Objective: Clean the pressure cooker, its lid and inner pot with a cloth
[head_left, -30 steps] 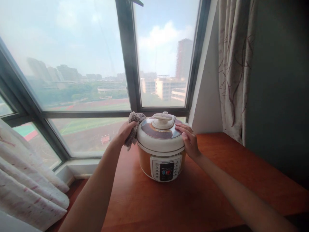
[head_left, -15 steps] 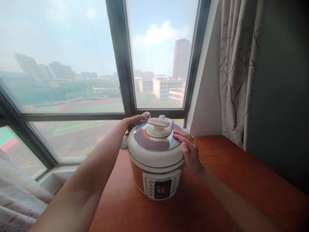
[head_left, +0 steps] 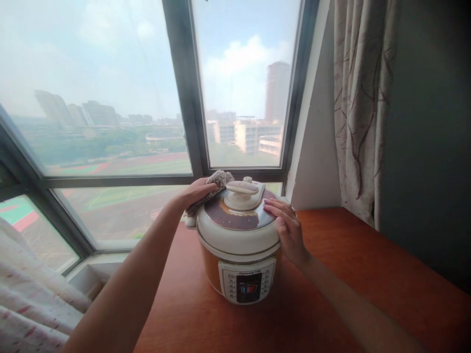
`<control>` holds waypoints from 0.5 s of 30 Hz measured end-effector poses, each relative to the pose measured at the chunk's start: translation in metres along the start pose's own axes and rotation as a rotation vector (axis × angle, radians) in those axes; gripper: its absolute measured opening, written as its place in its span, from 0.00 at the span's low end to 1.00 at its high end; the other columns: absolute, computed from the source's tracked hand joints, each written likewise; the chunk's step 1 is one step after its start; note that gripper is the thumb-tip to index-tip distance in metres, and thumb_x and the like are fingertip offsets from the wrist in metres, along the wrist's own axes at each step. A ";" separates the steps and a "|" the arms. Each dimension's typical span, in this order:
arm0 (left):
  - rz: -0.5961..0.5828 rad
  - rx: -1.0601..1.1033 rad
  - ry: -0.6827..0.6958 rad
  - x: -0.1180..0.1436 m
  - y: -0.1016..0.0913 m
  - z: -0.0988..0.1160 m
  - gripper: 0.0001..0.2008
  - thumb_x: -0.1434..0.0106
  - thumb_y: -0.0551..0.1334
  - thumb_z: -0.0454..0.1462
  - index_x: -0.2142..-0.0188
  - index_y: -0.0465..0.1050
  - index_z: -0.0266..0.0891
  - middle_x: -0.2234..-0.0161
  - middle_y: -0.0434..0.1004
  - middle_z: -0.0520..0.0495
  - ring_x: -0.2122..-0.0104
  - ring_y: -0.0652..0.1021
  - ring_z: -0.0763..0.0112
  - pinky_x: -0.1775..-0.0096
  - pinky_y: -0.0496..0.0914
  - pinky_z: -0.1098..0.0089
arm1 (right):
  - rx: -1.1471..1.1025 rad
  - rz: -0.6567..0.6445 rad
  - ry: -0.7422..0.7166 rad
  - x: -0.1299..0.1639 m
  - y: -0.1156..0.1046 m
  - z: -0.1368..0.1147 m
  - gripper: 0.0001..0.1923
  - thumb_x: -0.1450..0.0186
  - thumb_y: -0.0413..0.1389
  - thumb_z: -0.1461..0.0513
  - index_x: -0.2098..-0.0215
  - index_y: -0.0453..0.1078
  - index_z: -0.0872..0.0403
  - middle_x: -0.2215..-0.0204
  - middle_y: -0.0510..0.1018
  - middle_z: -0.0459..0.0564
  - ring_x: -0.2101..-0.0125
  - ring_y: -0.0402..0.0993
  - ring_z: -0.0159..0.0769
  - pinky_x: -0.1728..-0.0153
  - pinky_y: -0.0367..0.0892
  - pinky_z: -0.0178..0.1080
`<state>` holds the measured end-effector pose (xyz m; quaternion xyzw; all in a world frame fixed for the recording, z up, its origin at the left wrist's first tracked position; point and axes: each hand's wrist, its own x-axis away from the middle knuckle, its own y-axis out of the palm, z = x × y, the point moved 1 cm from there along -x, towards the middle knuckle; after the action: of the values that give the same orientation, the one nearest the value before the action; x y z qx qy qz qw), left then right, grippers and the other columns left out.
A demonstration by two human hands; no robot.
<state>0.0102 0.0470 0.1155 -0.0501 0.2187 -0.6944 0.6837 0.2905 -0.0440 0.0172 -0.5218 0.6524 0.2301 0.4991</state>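
Note:
An electric pressure cooker (head_left: 237, 245) stands upright on the wooden table, its lid on and its control panel (head_left: 249, 285) facing me. My left hand (head_left: 196, 190) is closed on a crumpled, mottled grey-brown cloth (head_left: 221, 179), pressed against the far left of the lid. Part of that cloth hangs down beside the cooker's left side handle (head_left: 190, 222). My right hand (head_left: 289, 225) rests on the right side of the lid, fingers stretched over its shiny top and holding nothing. Between my hands rises the white lid handle (head_left: 242, 191).
The reddish-brown table (head_left: 346, 274) reaches off to the right. Large windows in a grey frame (head_left: 184, 73) stand right behind the cooker. A patterned curtain (head_left: 358, 108) hangs at the right, another curtain (head_left: 33, 294) at the lower left.
My left hand has shifted slightly left and toward me along the lid with the cloth, and more of the cloth shows now. My right hand stays on the lid.

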 end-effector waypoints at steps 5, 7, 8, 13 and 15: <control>-0.021 -0.025 0.184 0.062 -0.005 -0.003 0.20 0.45 0.66 0.43 0.54 0.81 0.39 0.56 0.82 0.43 0.51 0.77 0.46 0.49 0.71 0.58 | -0.038 -0.039 0.006 -0.002 -0.005 0.000 0.19 0.27 0.46 0.61 0.46 0.75 0.46 0.44 0.77 0.50 0.41 0.69 0.46 0.38 0.61 0.58; -0.007 -0.098 0.313 0.085 -0.002 0.000 0.19 0.42 0.64 0.41 0.52 0.80 0.40 0.51 0.81 0.43 0.47 0.75 0.46 0.43 0.67 0.56 | -0.080 -0.054 0.030 -0.003 -0.008 0.000 0.17 0.28 0.48 0.61 0.46 0.75 0.46 0.44 0.77 0.51 0.40 0.68 0.46 0.38 0.62 0.57; -0.003 -0.151 0.375 0.096 0.001 0.003 0.19 0.42 0.63 0.40 0.52 0.80 0.40 0.49 0.79 0.43 0.45 0.74 0.47 0.40 0.65 0.55 | -0.105 -0.058 0.048 -0.004 -0.009 -0.001 0.17 0.28 0.49 0.61 0.46 0.75 0.46 0.43 0.76 0.51 0.40 0.68 0.47 0.38 0.62 0.57; 0.083 -0.419 0.501 0.139 0.026 0.016 0.24 0.45 0.64 0.37 0.47 0.78 0.45 0.42 0.75 0.45 0.39 0.68 0.45 0.35 0.58 0.52 | -0.242 0.011 0.183 -0.006 -0.017 0.001 0.15 0.30 0.53 0.58 0.48 0.75 0.46 0.42 0.75 0.51 0.40 0.68 0.47 0.37 0.63 0.56; 0.141 -0.453 0.511 0.154 0.041 0.016 0.29 0.47 0.66 0.36 0.43 0.76 0.49 0.41 0.74 0.47 0.36 0.64 0.42 0.34 0.54 0.48 | -0.316 0.050 0.254 -0.007 -0.019 0.002 0.15 0.30 0.54 0.57 0.47 0.75 0.46 0.42 0.75 0.51 0.40 0.69 0.47 0.37 0.63 0.54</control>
<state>0.0451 -0.1051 0.0793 -0.0101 0.5342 -0.5695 0.6246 0.3085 -0.0458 0.0273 -0.6022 0.6785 0.2743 0.3190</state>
